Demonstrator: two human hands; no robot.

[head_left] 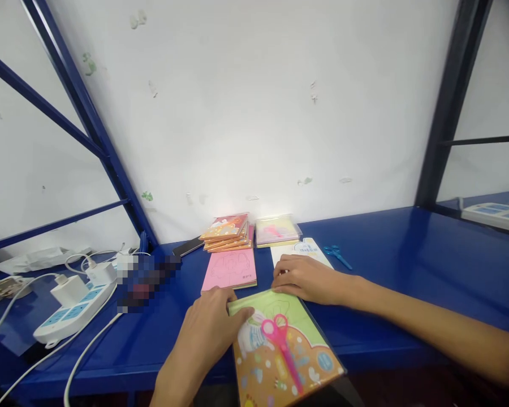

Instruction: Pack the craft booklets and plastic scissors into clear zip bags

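A craft book in a clear plastic sleeve (288, 362), with a green and orange cover, lies at the front and juts past the table's edge. Pink child's scissors (281, 342) sit on its cover, inside or under the plastic. My left hand (207, 328) grips the book's left edge, thumb across the cover. My right hand (307, 280) curls its fingers over the book's top edge. Just behind those fingers lies a cream booklet (302, 251). A pink booklet (229, 270) sits left of them, behind the book. Further back stand orange booklets (228, 233) and a clear packet (277, 230).
Blue scissors (337, 257) lie on the blue metal table (377, 288). A phone (188, 246) and a pixelated object (146, 282) sit at the left, near a white power strip (72, 311) with chargers and cables. Blue frame posts (89, 130) rise against the white wall.
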